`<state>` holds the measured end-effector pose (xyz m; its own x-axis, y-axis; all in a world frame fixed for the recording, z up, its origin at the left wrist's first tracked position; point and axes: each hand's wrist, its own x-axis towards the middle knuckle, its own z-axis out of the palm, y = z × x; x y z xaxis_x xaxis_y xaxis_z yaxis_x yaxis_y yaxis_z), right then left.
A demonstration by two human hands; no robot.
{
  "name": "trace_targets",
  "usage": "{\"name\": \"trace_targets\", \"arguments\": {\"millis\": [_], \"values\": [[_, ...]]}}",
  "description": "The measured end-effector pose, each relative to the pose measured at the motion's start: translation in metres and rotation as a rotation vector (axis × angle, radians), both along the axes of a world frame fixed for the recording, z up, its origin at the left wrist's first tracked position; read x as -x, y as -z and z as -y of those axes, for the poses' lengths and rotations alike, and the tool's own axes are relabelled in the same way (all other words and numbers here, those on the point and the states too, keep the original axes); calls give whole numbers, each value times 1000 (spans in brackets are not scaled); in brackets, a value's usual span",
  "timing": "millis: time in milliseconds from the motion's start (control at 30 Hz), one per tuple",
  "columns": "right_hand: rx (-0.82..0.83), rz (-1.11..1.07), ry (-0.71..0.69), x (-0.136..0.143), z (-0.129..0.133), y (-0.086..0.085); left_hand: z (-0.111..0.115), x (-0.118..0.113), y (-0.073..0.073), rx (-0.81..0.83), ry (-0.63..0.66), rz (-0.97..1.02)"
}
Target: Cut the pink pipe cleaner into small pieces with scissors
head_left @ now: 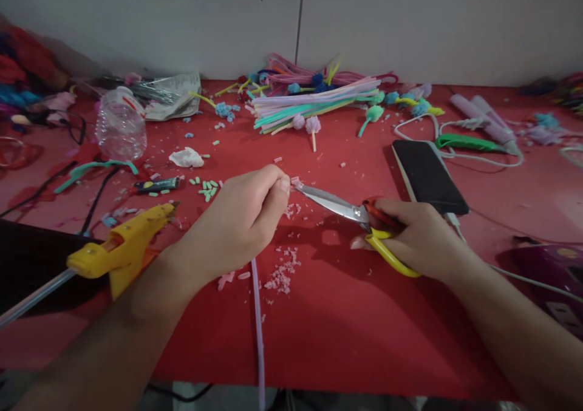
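My left hand (248,217) is closed in a pinch on a lilac pipe cleaner (255,314), whose long end runs down over the table's front edge. A short pinkish tip pokes out past the thumb. My right hand (410,232) grips scissors (334,203) with red and yellow handles. Their blades look closed or nearly so, and the points are right at that tip; whether they touch it I cannot tell. Pink fluffy clippings (283,272) lie scattered below the hands. Small green cut pieces (207,189) are left of my left hand.
A yellow glue gun (122,241) stands at the left, near a clear plastic bottle (121,125). Behind the hands lies a bundle of pipe cleaners (314,104) with small pompoms. A phone (428,175) with a white cable and a green cutter (471,143) are at the right.
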<state>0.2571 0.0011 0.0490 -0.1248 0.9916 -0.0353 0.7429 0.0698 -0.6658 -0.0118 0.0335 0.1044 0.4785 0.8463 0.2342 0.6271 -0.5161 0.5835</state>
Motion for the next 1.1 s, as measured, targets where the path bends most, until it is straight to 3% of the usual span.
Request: {"name": "trace_targets", "arguments": {"millis": [433, 700, 1100], "values": [[-7, 13, 59, 0, 2, 0, 1, 0, -1, -8, 0, 11], [5, -56, 23, -2, 3, 0, 2, 0, -2, 44, -62, 45], [4, -23, -7, 0, 0, 1, 2, -1, -2, 36, -23, 43]]}}
